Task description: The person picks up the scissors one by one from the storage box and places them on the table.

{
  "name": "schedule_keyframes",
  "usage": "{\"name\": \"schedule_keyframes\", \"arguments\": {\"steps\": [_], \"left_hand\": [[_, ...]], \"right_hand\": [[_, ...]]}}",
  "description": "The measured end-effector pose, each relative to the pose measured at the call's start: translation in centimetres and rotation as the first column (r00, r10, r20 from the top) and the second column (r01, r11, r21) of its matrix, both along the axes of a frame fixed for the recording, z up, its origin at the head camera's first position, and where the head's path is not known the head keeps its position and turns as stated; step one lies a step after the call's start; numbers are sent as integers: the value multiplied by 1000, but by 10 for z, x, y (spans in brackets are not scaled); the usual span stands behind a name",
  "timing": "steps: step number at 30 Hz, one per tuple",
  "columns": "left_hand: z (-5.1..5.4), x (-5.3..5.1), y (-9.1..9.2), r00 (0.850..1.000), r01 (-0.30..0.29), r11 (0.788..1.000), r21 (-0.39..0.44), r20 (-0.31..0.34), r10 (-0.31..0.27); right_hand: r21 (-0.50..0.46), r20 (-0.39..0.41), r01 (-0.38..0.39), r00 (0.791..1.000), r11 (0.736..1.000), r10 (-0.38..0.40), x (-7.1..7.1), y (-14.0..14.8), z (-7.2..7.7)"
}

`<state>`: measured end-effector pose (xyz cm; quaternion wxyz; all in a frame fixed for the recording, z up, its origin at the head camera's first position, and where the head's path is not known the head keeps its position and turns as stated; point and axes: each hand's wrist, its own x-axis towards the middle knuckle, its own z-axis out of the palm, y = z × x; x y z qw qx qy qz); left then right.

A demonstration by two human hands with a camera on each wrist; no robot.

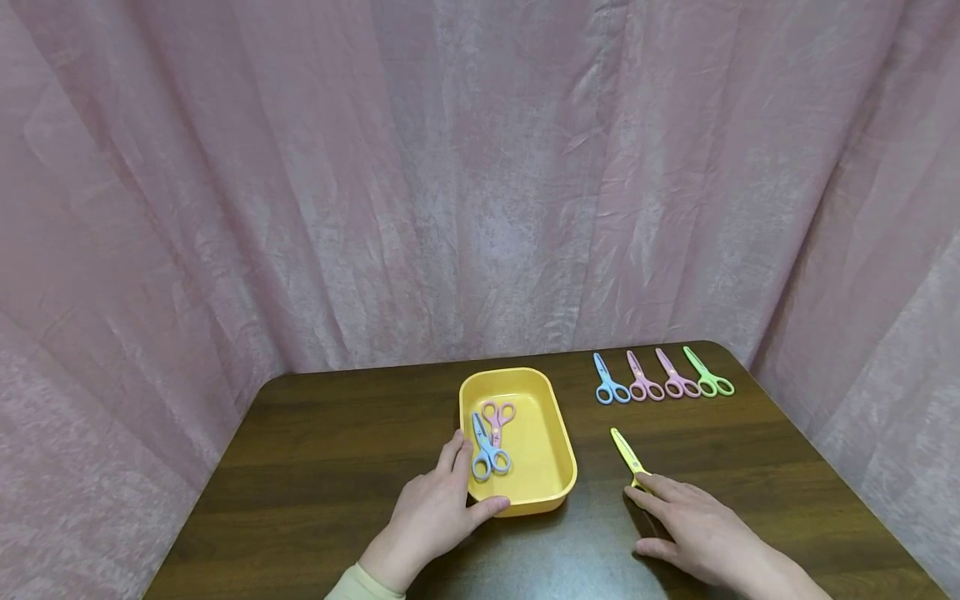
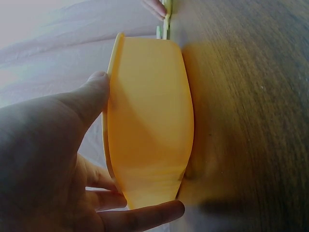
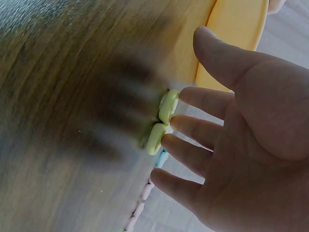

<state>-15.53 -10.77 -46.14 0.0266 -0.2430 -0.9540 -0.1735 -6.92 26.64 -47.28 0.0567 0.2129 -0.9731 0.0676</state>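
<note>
My left hand (image 1: 435, 508) rests at the near left corner of a yellow plastic tray (image 1: 558, 454). Its thumb touches the near rim, and its fairly straight fingers lie along the left side. Inside the tray are blue scissors (image 1: 482, 433), partly over pink scissors (image 1: 497, 417). To the right, my right hand (image 1: 697, 525) reaches over yellow scissors (image 1: 626, 454) lying on the table. Straight fingertips touch the handle loops (image 3: 168, 107) in the right wrist view, with the thumb held apart. From the head view the hand hides most of those loops.
At the back right of the dark wooden table (image 1: 345, 467) is a row of blue scissors (image 1: 611, 390), pink scissors (image 1: 645, 386), more pink scissors (image 1: 678, 383) and green scissors (image 1: 708, 379). Pink curtains (image 1: 480, 183) hang behind and beside the table.
</note>
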Motion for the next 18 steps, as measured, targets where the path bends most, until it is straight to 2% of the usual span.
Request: {"name": "schedule_keyframes", "arguments": {"steps": [18], "left_hand": [[-1,0,1,1000,-7,1000,-2,-3,7]], "right_hand": [[-17,20,24,1000,1000,-24,-2,6,-4]]}}
